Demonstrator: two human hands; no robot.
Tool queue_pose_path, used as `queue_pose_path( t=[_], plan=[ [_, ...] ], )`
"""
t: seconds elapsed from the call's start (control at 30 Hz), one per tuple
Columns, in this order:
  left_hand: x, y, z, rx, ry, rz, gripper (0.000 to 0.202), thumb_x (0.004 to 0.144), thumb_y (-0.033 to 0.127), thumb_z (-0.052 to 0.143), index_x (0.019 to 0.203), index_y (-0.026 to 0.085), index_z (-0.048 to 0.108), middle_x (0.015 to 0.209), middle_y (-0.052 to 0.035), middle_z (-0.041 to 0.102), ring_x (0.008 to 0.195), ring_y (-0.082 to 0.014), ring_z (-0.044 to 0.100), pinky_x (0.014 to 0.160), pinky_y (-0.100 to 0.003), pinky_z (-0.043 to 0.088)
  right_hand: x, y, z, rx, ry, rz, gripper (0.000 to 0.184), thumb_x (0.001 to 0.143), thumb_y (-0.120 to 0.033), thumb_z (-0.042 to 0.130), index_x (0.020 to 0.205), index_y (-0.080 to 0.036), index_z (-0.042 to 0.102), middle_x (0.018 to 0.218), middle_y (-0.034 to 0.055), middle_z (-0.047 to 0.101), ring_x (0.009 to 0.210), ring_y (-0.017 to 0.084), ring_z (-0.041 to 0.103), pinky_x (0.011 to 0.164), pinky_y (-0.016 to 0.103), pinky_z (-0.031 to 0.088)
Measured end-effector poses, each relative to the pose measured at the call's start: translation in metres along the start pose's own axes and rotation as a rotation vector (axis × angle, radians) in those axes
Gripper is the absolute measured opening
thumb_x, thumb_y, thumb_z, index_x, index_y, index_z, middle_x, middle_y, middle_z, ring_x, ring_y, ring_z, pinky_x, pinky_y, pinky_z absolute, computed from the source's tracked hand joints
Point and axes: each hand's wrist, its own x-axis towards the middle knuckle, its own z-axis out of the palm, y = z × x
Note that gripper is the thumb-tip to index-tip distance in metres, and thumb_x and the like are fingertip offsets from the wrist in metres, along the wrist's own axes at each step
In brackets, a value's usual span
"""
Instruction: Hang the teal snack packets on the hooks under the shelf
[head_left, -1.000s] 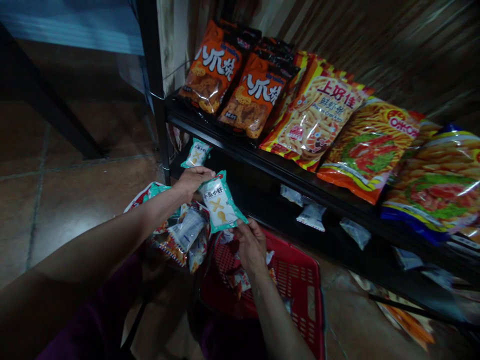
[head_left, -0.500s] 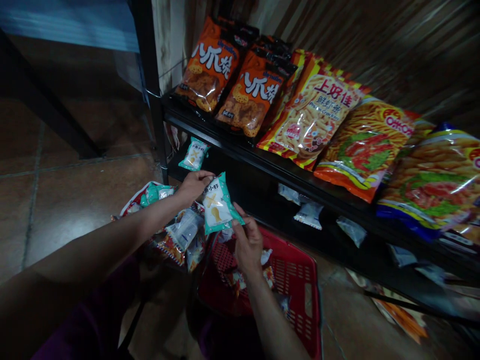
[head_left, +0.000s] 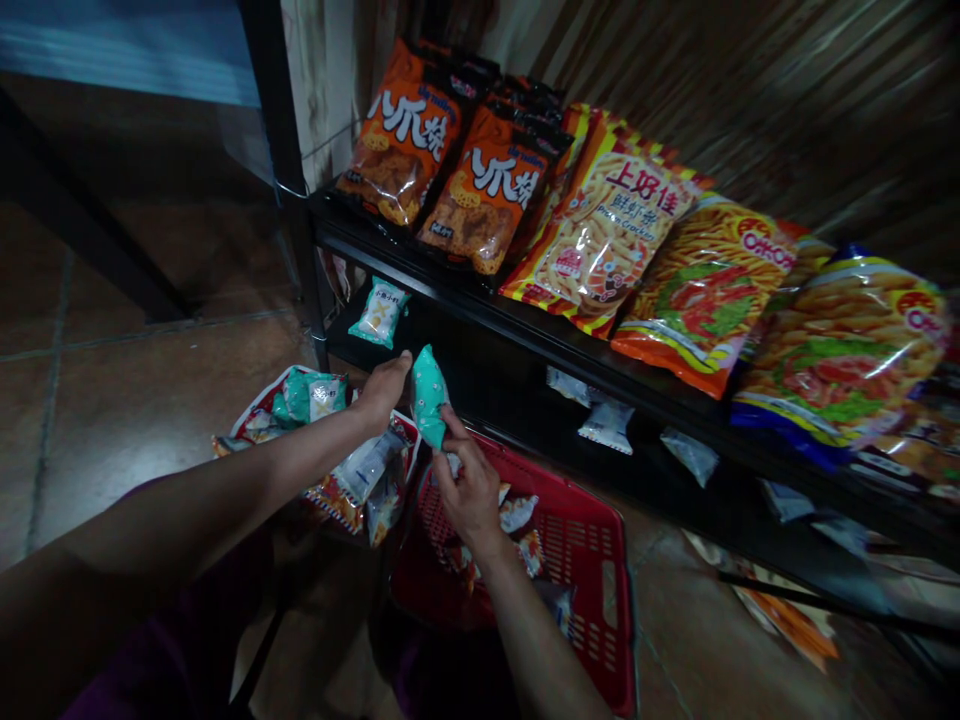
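Note:
My right hand (head_left: pixel 471 490) pinches the lower end of a small teal snack bag (head_left: pixel 428 395), whose plain teal side faces me. Just left of the bag is my left hand (head_left: pixel 386 388), its fingers stretched out and its tips close to the bag's edge; a slim gap shows between them. Behind them, a similar teal-and-white snack bag (head_left: pixel 379 312) leans on the black lower shelf (head_left: pixel 495 385). Under my left forearm, a red-and-white container (head_left: pixel 251 408) holds small snack bags. Below my right hand stands a red basket (head_left: pixel 611 600) with several more packets in it.
Large snack bags line the upper shelf: orange octopus-style ones (head_left: pixel 409 135), a prawn cracker bag (head_left: pixel 607 225) and others further right. Small silvery packets (head_left: pixel 606 425) lie on the lower shelf. A black post (head_left: pixel 281 150) rises at the shelf's left end.
The teal bag has turned from its printed front to its plain teal side. My left hand has come off its corner; my right hand keeps hold. The view has shifted slightly.

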Motion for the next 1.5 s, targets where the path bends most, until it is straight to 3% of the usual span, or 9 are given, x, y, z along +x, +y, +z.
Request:
queue_pose_path(
  t=[0.1, 0.27, 0.47, 0.67, 0.83, 1.07, 1.23, 1.37, 1.5],
  plan=[
    [-0.007, 0.006, 0.002, -0.248, -0.12, -0.131, 0.034, 0.08, 0.05, 0.052, 0.077, 0.017, 0.062, 0.071, -0.0036, 0.065, 0.062, -0.0165, 0.059, 0.057, -0.027, 0.046, 0.001, 0.001, 0.002, -0.011, -0.047, -0.041, 0.011, 0.083, -0.014, 0.048, 0.084, -0.023, 0.055, 0.132, 0.0074, 0.053, 0.124, 0.018, 0.048, 0.102, 0.037, 0.043],
    [-0.01, 0.006, 0.001, -0.28, -0.221, -0.066, 0.036, 0.063, 0.049, 0.072, 0.075, 0.016, 0.061, 0.066, 0.0005, 0.061, 0.056, -0.0121, 0.055, 0.055, -0.023, 0.042, 0.0, 0.007, 0.007, -0.025, -0.108, -0.117, 0.018, 0.082, -0.01, 0.046, 0.087, -0.022, 0.058, 0.135, 0.006, 0.05, 0.129, 0.018, 0.041, 0.107, 0.042, 0.04],
    [-0.009, 0.003, 0.002, -0.281, -0.123, -0.068, 0.031, 0.066, 0.043, 0.073, 0.077, 0.016, 0.061, 0.066, 0.0004, 0.062, 0.055, -0.0111, 0.055, 0.055, -0.023, 0.042, -0.001, 0.005, 0.014, -0.096, -0.218, -0.194, 0.022, 0.083, -0.008, 0.044, 0.088, -0.021, 0.06, 0.134, 0.007, 0.05, 0.132, 0.019, 0.036, 0.108, 0.045, 0.039],
    [-0.007, 0.009, 0.003, -0.421, -0.068, -0.141, 0.019, 0.081, 0.032, 0.06, 0.089, 0.016, 0.065, 0.072, -0.0017, 0.066, 0.06, -0.012, 0.06, 0.061, -0.024, 0.049, 0.001, -0.002, 0.017, -0.138, -0.216, -0.238, 0.021, 0.085, -0.009, 0.044, 0.084, -0.02, 0.061, 0.136, 0.0069, 0.049, 0.135, 0.02, 0.031, 0.109, 0.046, 0.037],
    [-0.004, 0.011, 0.001, -0.438, 0.01, -0.219, 0.018, 0.081, 0.033, 0.06, 0.085, 0.017, 0.066, 0.066, -0.0014, 0.066, 0.056, -0.0133, 0.061, 0.06, -0.025, 0.051, -0.002, -0.007, 0.022, -0.205, -0.217, -0.268, 0.022, 0.086, -0.008, 0.043, 0.083, -0.021, 0.061, 0.135, 0.0056, 0.05, 0.137, 0.021, 0.028, 0.108, 0.047, 0.038],
    [-0.009, 0.016, -0.001, -0.523, -0.094, -0.264, 0.022, 0.086, 0.034, 0.054, 0.089, 0.016, 0.065, 0.064, -0.0024, 0.066, 0.055, -0.015, 0.061, 0.061, -0.029, 0.052, -0.005, -0.008, 0.02, -0.225, -0.18, -0.279, 0.018, 0.084, -0.012, 0.05, 0.09, -0.024, 0.062, 0.137, 0.0, 0.049, 0.14, 0.023, 0.016, 0.108, 0.051, 0.034],
    [-0.008, 0.015, -0.002, -0.533, -0.071, -0.344, 0.026, 0.086, 0.037, 0.054, 0.078, 0.013, 0.061, 0.06, -0.003, 0.063, 0.054, -0.0163, 0.061, 0.064, -0.033, 0.053, -0.004, -0.013, 0.017, -0.165, -0.142, -0.282, 0.015, 0.082, -0.019, 0.057, 0.096, -0.023, 0.061, 0.137, 0.003, 0.049, 0.14, 0.025, 0.018, 0.109, 0.05, 0.033],
    [-0.006, 0.015, -0.001, -0.562, -0.054, -0.325, 0.023, 0.086, 0.035, 0.054, 0.077, 0.014, 0.059, 0.062, -0.003, 0.064, 0.058, -0.0162, 0.063, 0.068, -0.033, 0.053, -0.002, -0.014, 0.019, -0.057, 0.068, -0.101, 0.012, 0.082, -0.021, 0.058, 0.093, -0.023, 0.059, 0.138, 0.0049, 0.047, 0.138, 0.024, 0.025, 0.11, 0.051, 0.027],
    [-0.003, 0.013, 0.0, -0.586, -0.048, -0.303, 0.021, 0.083, 0.037, 0.058, 0.081, 0.016, 0.061, 0.069, -0.0045, 0.067, 0.067, -0.0177, 0.065, 0.072, -0.032, 0.053, 0.004, -0.01, 0.023, 0.264, 0.365, 0.425, 0.049, 0.071, -0.032, 0.069, 0.115, -0.023, 0.049, 0.144, 0.0109, 0.037, 0.133, 0.025, 0.034, 0.107, 0.048, 0.031]
  ],
)
